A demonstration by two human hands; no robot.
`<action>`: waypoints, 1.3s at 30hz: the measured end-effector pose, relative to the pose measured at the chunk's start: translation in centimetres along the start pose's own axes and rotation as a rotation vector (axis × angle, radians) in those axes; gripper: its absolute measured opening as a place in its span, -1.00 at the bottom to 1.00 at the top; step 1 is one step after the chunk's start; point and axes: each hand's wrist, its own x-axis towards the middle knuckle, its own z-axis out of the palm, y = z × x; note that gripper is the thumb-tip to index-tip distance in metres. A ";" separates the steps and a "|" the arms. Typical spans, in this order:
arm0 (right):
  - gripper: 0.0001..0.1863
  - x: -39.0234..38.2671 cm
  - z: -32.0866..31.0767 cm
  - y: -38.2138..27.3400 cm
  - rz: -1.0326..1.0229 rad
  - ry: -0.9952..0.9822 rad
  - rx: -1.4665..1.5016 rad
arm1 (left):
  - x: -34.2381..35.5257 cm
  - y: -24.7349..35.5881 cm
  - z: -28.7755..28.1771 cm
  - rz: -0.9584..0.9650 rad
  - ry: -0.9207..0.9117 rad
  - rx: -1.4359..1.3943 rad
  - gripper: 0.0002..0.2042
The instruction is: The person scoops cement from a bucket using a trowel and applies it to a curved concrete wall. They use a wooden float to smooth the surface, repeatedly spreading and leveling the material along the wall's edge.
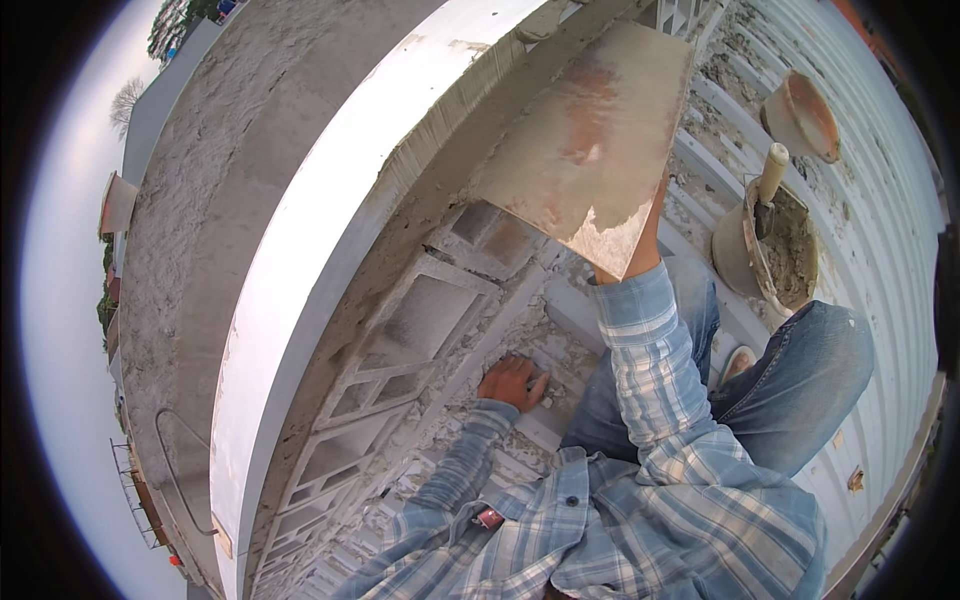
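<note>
My left hand (512,383) rests low beside the hollow decorative blocks (427,310), fingers down on a rubble-strewn ledge (545,330). My right hand (648,240) is mostly hidden behind a wide, flat trowel-like plate (590,140) that it holds up against the mortar-smeared underside of a long white beam or board (310,200). Pinkish stains and a pale chipped corner show on the plate. To the right of that hand sits a bucket of mortar (790,260) with a pale-handled tool (772,170) standing in it.
A second round container (800,112) lies farther up the corrugated metal roofing (880,300). My bent knees are at the lower right. Rough concrete (190,200) stretches beyond the white beam, with a bent metal rod (170,470), scaffolding and sky at far left.
</note>
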 end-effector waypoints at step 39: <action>-0.60 3.1 -1.6 -1.3 -0.302 -0.334 0.181 | 0.3 -0.5 1.7 0.056 0.184 -0.029 -0.65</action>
